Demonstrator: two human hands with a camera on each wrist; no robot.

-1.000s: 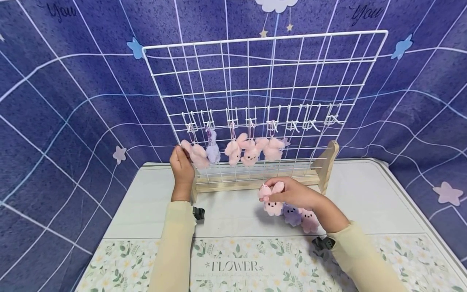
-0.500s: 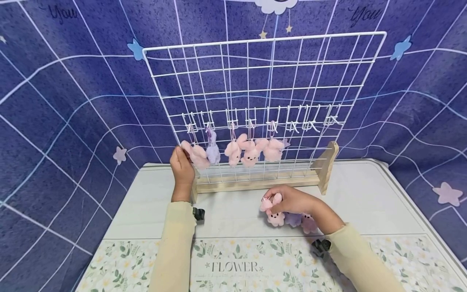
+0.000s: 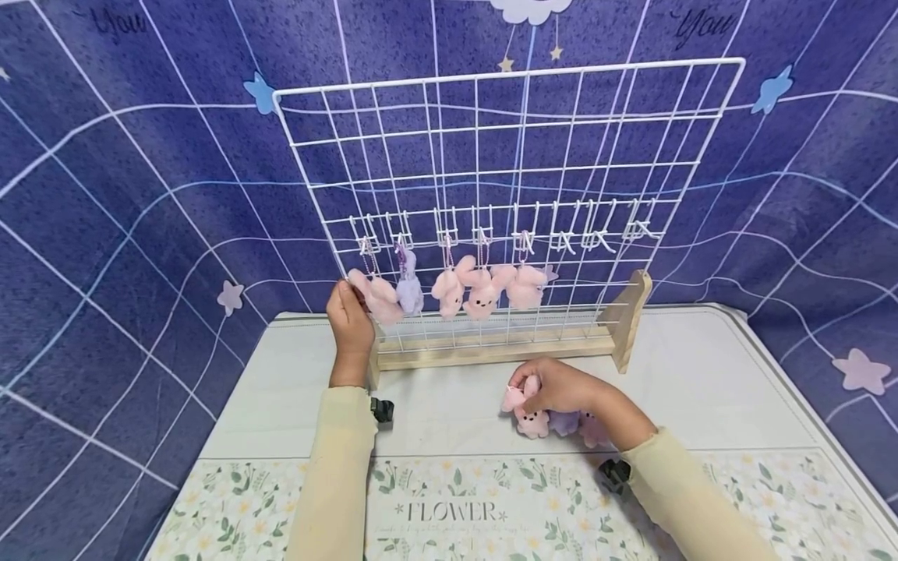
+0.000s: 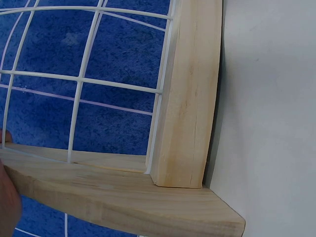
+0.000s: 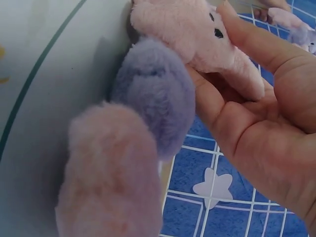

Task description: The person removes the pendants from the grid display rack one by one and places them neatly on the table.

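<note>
At the left end of a white wire grid rack (image 3: pixel 501 166), my left hand (image 3: pixel 350 327) grips the wooden end piece (image 4: pixel 113 202); its fingertips are mostly hidden. Low over the table, my right hand (image 3: pixel 564 386) pinches a pink plush bunny keychain (image 3: pixel 533 425) by its head and ear, between thumb and fingers. The bunny stands upright with its face forward. Right beside it are a purple plush bunny (image 3: pixel 563 421) and another pink plush bunny (image 3: pixel 593 431), both partly covered by my hand. In the right wrist view these two (image 5: pixel 153 94) appear close up from behind.
Several plush bunnies hang by bead chains from hooks on the grid, such as a purple one (image 3: pixel 409 292) and a pink one (image 3: pixel 482 298). Bare hooks (image 3: pixel 598 240) stick out on the right. The rack's wooden base (image 3: pixel 491 351) rests on the white table (image 3: pixel 435 413).
My right hand has lowered the pink bunny toward the tabletop, slightly to the right, beside the other two. The left hand has stayed in place.
</note>
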